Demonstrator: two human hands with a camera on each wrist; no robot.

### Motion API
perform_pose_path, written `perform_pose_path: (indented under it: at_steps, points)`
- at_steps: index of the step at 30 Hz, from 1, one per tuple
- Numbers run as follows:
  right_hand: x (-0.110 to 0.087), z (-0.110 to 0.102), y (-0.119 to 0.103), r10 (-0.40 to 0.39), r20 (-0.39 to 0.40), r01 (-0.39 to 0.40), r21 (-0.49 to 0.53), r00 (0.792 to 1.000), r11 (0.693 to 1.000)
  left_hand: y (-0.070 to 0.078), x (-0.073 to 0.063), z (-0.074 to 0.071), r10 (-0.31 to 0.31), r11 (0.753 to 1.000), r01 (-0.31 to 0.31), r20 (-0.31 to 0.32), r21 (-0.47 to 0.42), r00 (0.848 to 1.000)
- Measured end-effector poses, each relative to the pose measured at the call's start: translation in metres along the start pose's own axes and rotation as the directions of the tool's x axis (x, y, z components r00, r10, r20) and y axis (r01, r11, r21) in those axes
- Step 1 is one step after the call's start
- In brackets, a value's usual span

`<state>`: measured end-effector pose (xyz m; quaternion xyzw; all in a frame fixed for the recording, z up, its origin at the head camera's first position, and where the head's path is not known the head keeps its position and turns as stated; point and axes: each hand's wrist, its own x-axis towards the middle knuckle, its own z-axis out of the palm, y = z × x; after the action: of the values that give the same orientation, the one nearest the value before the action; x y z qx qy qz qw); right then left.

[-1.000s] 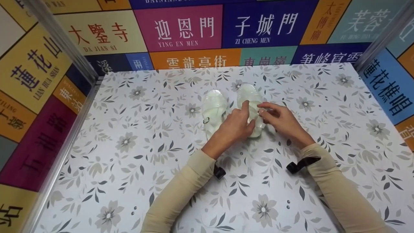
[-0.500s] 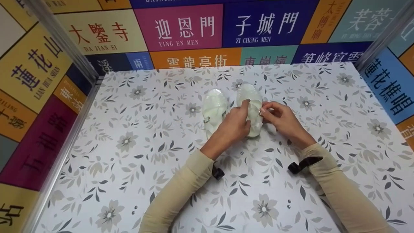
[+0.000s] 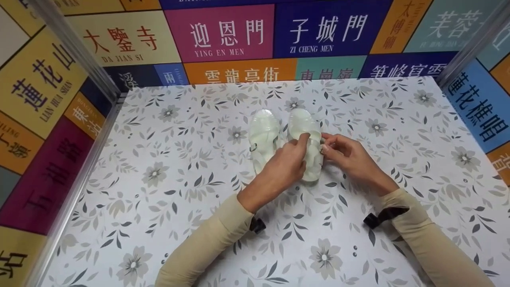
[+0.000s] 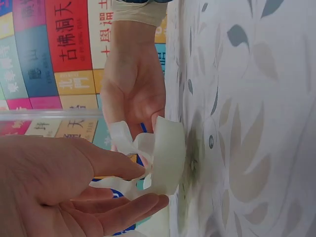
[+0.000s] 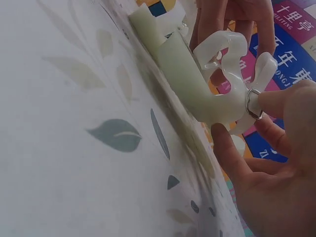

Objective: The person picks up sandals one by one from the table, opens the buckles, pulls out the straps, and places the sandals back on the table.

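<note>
Well, the held sandal [image 3: 314,155] lies between the two hands, sole down on the surface or barely off it, which I cannot tell, its long axis running away from the person with the toe tipped slightly left. The relation that seems to matter most is at its right flank: there the metal buckle [image 5: 248,104] faces the right hand [image 3: 348,153], plainly the nearer one. That hand has a narrow pinch on the strap at the buckle, so the sandal lies just left of it. The left hand [image 3: 285,163] grips the inner side, thumb and fingers about the straps; the sandal is to its right. Farther left, just beside, sits the other sandal [image 3: 263,125], on the flowered surface [image 3: 223,239] before the lettered wall [image 3: 223,34]
</note>
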<state>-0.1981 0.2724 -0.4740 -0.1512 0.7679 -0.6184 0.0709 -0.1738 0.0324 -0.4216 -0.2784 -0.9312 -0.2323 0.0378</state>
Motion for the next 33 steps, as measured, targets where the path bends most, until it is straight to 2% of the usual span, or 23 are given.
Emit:
perform_pose_path:
  at_steps: [4, 8, 14, 19, 22, 25, 29, 33]
  points:
    - [-0.01, 0.005, -0.003, 0.028, 0.05, -0.029, 0.01, 0.998, 1.0, 0.003, -0.012, -0.003, 0.0, 1.0, 0.0, 0.012, 0.012, 1.0]
    - [-0.015, 0.011, -0.004, 0.049, 0.091, -0.047, -0.02, 0.995, 0.999, 0.004, -0.022, -0.005, -0.001, 1.0, 0.0, 0.053, 0.015, 0.999]
    - [-0.018, 0.016, -0.012, 0.045, 0.129, -0.026, -0.144, 0.991, 0.989, 0.003, -0.03, -0.006, 0.021, 1.0, -0.021, 0.135, -0.002, 0.991]
    - [-0.018, 0.021, -0.022, 0.051, 0.125, -0.016, -0.272, 0.991, 0.962, 0.003, -0.031, -0.011, 0.038, 0.999, -0.042, 0.187, 0.018, 0.982]
    - [-0.017, 0.023, -0.026, 0.022, 0.118, 0.022, -0.36, 0.993, 0.933, 0.005, -0.032, -0.017, 0.042, 0.998, -0.05, 0.193, 0.041, 0.98]
    - [-0.013, 0.021, -0.027, -0.001, 0.145, 0.059, -0.394, 0.989, 0.917, 0.009, -0.033, -0.025, 0.047, 0.997, -0.059, 0.195, 0.056, 0.98]
    - [-0.006, 0.015, -0.021, 0.018, 0.211, 0.062, -0.365, 0.977, 0.929, 0.013, -0.029, -0.031, 0.086, 0.994, -0.096, 0.156, 0.06, 0.984]
    - [-0.001, 0.01, -0.011, 0.067, 0.265, 0.017, -0.303, 0.962, 0.953, 0.017, -0.019, -0.028, 0.107, 0.993, -0.113, 0.129, 0.034, 0.986]
